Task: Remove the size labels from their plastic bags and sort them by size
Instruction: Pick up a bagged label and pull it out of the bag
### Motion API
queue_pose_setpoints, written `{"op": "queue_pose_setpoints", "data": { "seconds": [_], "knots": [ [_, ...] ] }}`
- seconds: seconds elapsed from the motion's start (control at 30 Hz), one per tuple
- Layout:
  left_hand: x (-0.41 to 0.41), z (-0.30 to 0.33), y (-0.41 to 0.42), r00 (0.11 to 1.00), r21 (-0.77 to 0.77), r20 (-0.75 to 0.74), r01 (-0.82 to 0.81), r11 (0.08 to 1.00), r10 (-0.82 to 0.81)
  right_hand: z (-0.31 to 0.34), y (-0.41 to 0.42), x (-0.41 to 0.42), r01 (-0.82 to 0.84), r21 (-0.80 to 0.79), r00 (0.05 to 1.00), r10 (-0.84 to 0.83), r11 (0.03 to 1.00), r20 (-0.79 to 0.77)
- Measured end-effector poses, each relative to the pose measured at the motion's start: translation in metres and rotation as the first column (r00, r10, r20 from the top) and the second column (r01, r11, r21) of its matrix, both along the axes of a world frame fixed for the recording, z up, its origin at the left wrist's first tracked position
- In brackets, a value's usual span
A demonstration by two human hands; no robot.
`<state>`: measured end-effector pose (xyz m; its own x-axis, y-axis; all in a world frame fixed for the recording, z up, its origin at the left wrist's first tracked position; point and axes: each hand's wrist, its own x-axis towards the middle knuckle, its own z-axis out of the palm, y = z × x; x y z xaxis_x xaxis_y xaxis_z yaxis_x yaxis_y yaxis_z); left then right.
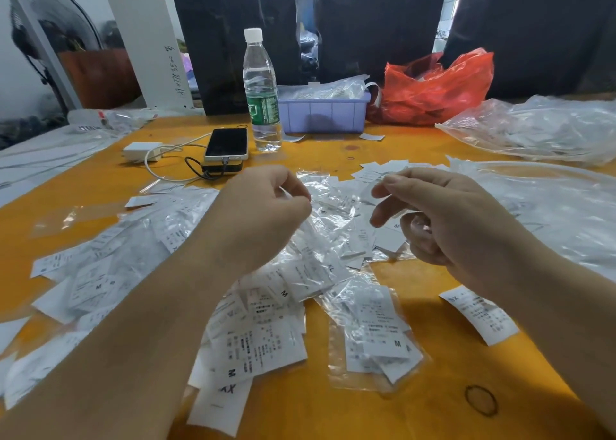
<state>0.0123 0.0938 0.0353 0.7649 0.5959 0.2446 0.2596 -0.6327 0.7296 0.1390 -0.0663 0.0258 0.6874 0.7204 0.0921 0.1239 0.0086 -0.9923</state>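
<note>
Orange worktop (416, 306) in a cluttered workroom, dark fabric hanging behind. Back of worktop: water bottle (261, 92), lilac bin (325, 114) stuffed with bagged stock, red plastic bag (436, 86), phone (227, 144) lying on a power bank, white charger (141, 150) to its left. Clear empty bags heaped at right (540, 129). Size labels (260, 343) and small plastic bags (373, 336) scattered across the middle, M, XL and XX marks readable; one label (480, 314) lies apart at right. Left hand (263, 209) raised over the pile, fingers curled, fingertips pinched together; what it pinches is too small to tell. Right hand (443, 219) also raised, fingers curled round crumpled clear plastic, index finger extended.
</note>
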Motion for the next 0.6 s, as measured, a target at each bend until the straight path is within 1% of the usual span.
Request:
{"op": "queue_pose_setpoints", "data": {
  "seconds": [0.07, 0.17, 0.23, 0.27, 0.3, 0.33, 0.37, 0.43, 0.5, 0.6],
  "knots": [
    [-0.001, 0.001, 0.002, 0.999, 0.029, -0.032, -0.028, 0.999, 0.029, -0.002, 0.001, 0.000, -0.024, -0.020, 1.000, 0.024, 1.000, -0.005],
    [0.000, -0.003, 0.007, 0.979, 0.071, -0.184, -0.079, 0.994, 0.091, -0.002, 0.000, -0.002, -0.048, -0.036, 0.999, 0.048, 0.998, -0.009],
    [0.000, -0.005, 0.009, 0.947, 0.209, -0.272, -0.118, 0.971, 0.173, -0.001, 0.000, -0.002, -0.052, -0.043, 0.999, 0.052, 0.998, -0.010],
    [0.000, -0.007, 0.009, 0.934, 0.294, -0.288, -0.122, 0.948, 0.210, -0.001, 0.000, -0.002, -0.052, -0.044, 0.999, 0.051, 0.998, -0.013],
    [0.000, -0.009, 0.008, 0.938, 0.352, -0.267, -0.118, 0.928, 0.221, -0.001, 0.000, -0.002, -0.049, -0.043, 0.999, 0.049, 0.998, -0.016],
    [0.001, -0.009, 0.005, 0.958, 0.377, -0.212, -0.102, 0.921, 0.193, -0.001, 0.000, -0.001, -0.046, -0.039, 0.999, 0.046, 0.998, -0.017],
    [0.001, -0.010, 0.001, 0.982, 0.370, -0.143, -0.065, 0.927, 0.126, -0.002, 0.000, 0.000, -0.044, -0.033, 0.999, 0.043, 0.998, -0.021],
    [0.003, -0.011, -0.011, 0.999, 0.283, -0.024, 0.052, 0.958, -0.047, -0.004, 0.002, 0.000, -0.039, -0.023, 0.999, 0.039, 0.999, -0.024],
    [0.004, -0.013, -0.023, 0.982, 0.204, 0.008, 0.184, 0.961, -0.189, -0.005, 0.003, -0.002, -0.046, -0.014, 0.998, 0.045, 0.999, -0.053],
    [0.005, -0.018, -0.033, 0.947, 0.198, 0.007, 0.314, 0.929, -0.321, -0.004, 0.005, -0.006, -0.109, 0.052, 0.968, 0.118, 0.993, -0.221]
  ]
}}
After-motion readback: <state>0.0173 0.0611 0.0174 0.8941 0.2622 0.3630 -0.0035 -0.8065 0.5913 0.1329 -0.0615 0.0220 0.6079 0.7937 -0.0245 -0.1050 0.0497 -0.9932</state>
